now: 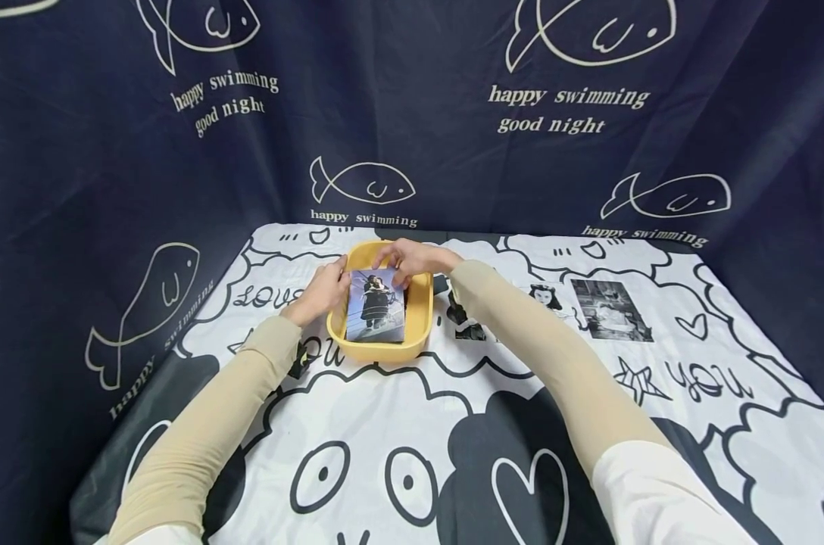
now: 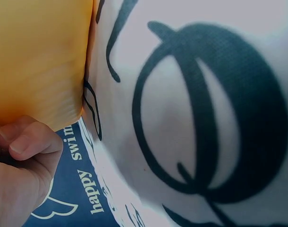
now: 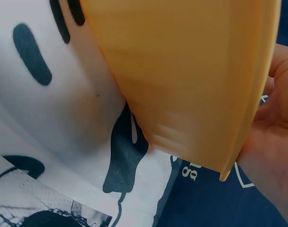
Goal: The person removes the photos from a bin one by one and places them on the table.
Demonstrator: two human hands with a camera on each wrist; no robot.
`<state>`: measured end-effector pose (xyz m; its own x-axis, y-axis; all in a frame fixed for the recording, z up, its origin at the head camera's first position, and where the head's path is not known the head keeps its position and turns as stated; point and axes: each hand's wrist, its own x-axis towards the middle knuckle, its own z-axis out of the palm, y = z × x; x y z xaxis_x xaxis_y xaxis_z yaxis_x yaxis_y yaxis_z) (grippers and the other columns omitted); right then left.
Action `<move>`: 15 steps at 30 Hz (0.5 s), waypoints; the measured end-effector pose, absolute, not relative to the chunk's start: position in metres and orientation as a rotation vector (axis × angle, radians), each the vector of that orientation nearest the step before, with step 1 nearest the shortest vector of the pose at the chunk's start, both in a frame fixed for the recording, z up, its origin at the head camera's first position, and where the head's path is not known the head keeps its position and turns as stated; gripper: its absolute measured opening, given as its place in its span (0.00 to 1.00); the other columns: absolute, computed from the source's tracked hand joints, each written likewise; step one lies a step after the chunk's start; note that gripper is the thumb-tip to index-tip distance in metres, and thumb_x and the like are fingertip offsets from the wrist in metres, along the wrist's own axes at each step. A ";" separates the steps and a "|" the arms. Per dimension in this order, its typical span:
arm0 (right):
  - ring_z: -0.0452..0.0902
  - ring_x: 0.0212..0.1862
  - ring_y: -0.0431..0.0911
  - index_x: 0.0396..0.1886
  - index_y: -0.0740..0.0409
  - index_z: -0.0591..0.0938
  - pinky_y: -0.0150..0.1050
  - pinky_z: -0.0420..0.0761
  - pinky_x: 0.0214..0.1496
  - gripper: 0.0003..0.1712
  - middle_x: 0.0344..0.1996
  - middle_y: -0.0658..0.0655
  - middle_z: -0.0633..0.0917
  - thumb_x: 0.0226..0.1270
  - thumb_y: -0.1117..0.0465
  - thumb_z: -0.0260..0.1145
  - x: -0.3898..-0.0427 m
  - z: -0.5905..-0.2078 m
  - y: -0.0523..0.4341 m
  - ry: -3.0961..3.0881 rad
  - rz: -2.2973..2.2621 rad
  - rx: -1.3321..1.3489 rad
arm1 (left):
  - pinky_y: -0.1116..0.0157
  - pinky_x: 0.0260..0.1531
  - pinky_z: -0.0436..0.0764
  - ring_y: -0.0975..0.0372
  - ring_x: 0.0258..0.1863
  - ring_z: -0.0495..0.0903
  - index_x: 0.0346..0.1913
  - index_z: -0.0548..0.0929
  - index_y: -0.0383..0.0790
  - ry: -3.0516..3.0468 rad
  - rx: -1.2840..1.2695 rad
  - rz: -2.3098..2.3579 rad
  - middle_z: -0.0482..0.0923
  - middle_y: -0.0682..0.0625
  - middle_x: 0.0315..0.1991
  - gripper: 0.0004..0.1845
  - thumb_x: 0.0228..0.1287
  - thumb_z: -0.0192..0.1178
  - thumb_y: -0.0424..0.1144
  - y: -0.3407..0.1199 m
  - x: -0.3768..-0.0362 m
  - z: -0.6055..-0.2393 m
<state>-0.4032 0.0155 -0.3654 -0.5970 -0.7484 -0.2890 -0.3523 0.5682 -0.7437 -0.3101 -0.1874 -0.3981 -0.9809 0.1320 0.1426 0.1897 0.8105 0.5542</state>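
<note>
A yellow plastic basin [image 1: 420, 322] stands on the patterned cloth in the head view. In it lies a photo card [image 1: 374, 310] of a dark-clothed standing figure against a bluish-grey background. My left hand [image 1: 328, 288] holds the basin's left rim; the left wrist view shows its curled fingers [image 2: 28, 139] against the yellow wall. Over the far right rim reaches my right hand [image 1: 412, 261], its finger and thumb at the card's upper right corner. From the right wrist view, the card is hidden behind the basin's side [image 3: 182, 85].
Right of the basin, black-and-white photo cards lie on the cloth: one [image 1: 465, 322] partly behind the right sleeve, one of a dark-haired person [image 1: 551, 299], and a dark grey one [image 1: 610, 310]. A navy curtain [image 1: 453, 174] with fish drawings hangs behind and at both sides.
</note>
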 end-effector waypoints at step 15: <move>0.76 0.37 0.42 0.61 0.61 0.77 0.45 0.81 0.41 0.30 0.60 0.64 0.76 0.56 0.79 0.62 -0.411 -0.344 0.040 2.153 -1.179 -0.776 | 0.56 0.47 0.84 0.45 0.49 0.82 0.73 0.53 0.26 -2.904 -0.256 -0.923 0.73 0.27 0.58 0.29 0.72 0.40 0.33 -0.187 -0.309 -0.397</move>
